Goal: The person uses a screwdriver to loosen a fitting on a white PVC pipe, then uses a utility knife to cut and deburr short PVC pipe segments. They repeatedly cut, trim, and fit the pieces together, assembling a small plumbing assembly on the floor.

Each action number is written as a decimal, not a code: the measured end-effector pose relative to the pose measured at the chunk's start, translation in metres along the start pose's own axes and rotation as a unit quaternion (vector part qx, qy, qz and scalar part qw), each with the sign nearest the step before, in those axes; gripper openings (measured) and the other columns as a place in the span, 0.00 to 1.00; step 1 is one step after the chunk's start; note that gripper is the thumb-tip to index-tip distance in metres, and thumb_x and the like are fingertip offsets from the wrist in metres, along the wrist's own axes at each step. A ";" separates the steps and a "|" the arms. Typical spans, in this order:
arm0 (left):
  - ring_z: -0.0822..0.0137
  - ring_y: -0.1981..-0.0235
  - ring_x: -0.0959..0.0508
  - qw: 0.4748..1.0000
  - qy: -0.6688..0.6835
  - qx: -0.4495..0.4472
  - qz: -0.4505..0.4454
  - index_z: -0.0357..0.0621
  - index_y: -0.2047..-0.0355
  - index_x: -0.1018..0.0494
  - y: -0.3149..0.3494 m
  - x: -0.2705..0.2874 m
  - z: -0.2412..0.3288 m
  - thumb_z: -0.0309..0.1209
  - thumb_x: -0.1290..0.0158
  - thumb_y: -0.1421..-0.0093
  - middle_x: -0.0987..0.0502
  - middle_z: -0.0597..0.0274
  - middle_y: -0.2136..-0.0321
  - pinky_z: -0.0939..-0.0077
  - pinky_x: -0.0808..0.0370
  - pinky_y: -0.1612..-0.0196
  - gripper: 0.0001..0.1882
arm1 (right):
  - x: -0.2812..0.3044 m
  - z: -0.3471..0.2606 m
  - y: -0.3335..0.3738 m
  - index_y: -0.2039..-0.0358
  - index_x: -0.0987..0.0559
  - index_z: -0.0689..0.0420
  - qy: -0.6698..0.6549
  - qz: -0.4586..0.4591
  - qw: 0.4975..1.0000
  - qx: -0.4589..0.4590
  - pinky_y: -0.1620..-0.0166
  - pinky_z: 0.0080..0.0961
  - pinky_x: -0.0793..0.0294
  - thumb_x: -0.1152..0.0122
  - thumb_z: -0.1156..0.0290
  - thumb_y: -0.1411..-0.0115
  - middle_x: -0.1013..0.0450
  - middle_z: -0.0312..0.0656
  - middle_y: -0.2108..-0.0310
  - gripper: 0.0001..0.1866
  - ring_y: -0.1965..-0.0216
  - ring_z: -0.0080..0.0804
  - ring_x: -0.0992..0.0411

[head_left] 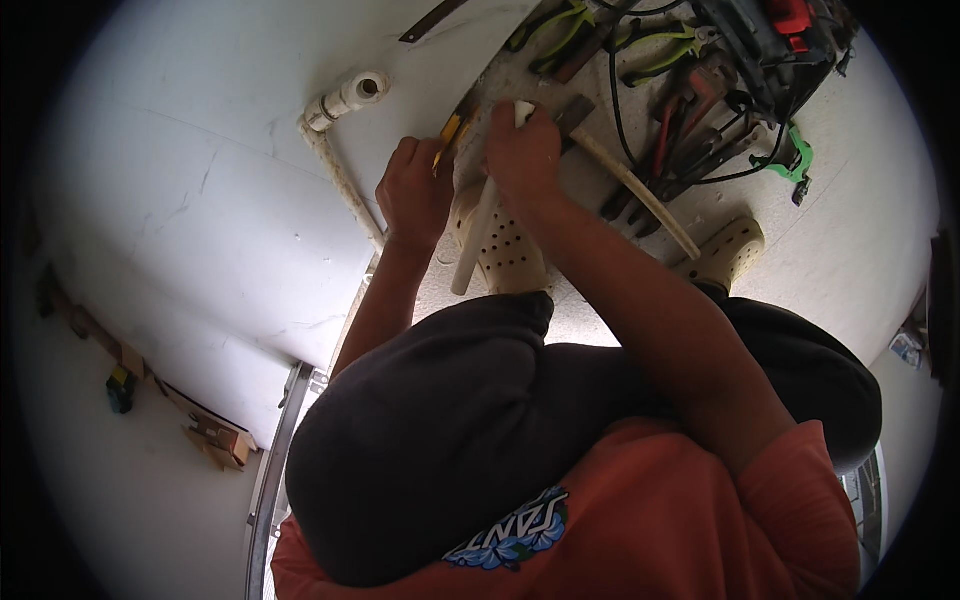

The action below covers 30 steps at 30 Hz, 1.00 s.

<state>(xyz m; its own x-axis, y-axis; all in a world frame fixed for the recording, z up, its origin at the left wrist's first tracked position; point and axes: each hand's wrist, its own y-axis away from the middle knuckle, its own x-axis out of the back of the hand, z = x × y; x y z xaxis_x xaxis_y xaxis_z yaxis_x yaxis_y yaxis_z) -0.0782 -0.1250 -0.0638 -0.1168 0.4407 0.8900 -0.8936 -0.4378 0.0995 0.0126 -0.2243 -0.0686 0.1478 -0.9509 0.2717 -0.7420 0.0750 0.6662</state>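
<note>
I see a person crouching with knees bent, in dark pants (400, 450) and an orange shirt (690, 520) with a blue flower picture. Put the clock's middle at the two hands, with twelve straight ahead of the person.

The right hand (525, 155) is closed in a fist around a white pipe (475, 240). The pipe leans: its top end pokes out of the fist between one and two, and its long end slants down to six. That low end shows in front of a cream shoe full of holes (518, 255) at five, but I cannot tell if they touch.

The left hand (412, 195), just beside it at about eight, has its fingers bent and pinches a thin yellow tool (453, 133). I cannot tell what kind of tool it is.

At two, close by the right fist, is a flat dark piece (576, 114). A bendy tan stick (640, 190) lies just past three and reaches toward the other cream shoe (735, 248).

Green and black pliers (665, 52) lie at two, in a messy heap with a red wrench (690, 100) and a black cord (616, 110). A bright green clamp (795, 160) is at three. A chunky white pipe joint (345, 100) sits at ten. Far off, between seven and eight, is a brown cardboard box (225, 442).
</note>
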 end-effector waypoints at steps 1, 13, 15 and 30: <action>0.60 0.69 0.17 1.000 -0.004 -0.005 -0.006 0.47 0.63 0.21 0.000 0.000 0.000 0.34 0.35 0.41 0.22 0.60 0.68 0.67 0.21 0.67 0.09 | 0.000 -0.001 -0.001 0.61 0.25 0.72 0.003 -0.004 1.000 -0.005 0.58 0.41 0.23 0.45 0.60 0.31 0.21 0.60 0.67 0.21 0.63 0.53 0.19; 0.61 0.70 0.16 0.995 0.066 0.060 -0.038 0.44 0.67 0.23 -0.004 -0.004 0.003 0.30 0.34 0.42 0.19 0.59 0.71 0.68 0.21 0.66 0.08 | -0.005 -0.010 0.002 0.61 0.25 0.70 -0.035 -0.005 0.997 -0.062 0.63 0.39 0.22 0.46 0.61 0.31 0.22 0.55 0.72 0.19 0.68 0.46 0.19; 0.58 0.68 0.16 0.992 0.082 0.076 -0.063 0.47 0.68 0.23 -0.007 -0.001 0.002 0.31 0.37 0.41 0.18 0.61 0.70 0.64 0.21 0.66 0.06 | -0.005 -0.013 0.003 0.61 0.25 0.70 -0.026 -0.008 0.998 -0.060 0.63 0.39 0.22 0.46 0.62 0.31 0.22 0.55 0.72 0.19 0.68 0.47 0.19; 0.56 0.65 0.14 0.938 0.198 0.176 -0.223 0.41 0.56 0.24 -0.025 0.021 0.013 0.38 0.50 0.29 0.16 0.52 0.64 0.62 0.21 0.59 0.13 | -0.016 -0.012 0.000 0.52 0.29 0.71 -0.054 0.018 0.997 -0.045 0.79 0.32 0.25 0.47 0.63 0.32 0.26 0.49 0.74 0.20 0.78 0.36 0.25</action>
<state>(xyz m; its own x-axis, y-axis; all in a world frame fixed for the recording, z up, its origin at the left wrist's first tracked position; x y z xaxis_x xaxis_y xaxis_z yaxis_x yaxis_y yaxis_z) -0.0530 -0.1148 -0.0420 0.0210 0.8678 0.4965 -0.7019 -0.3409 0.6254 0.0182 -0.2050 -0.0647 0.0468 -0.9735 0.2238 -0.6834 0.1322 0.7179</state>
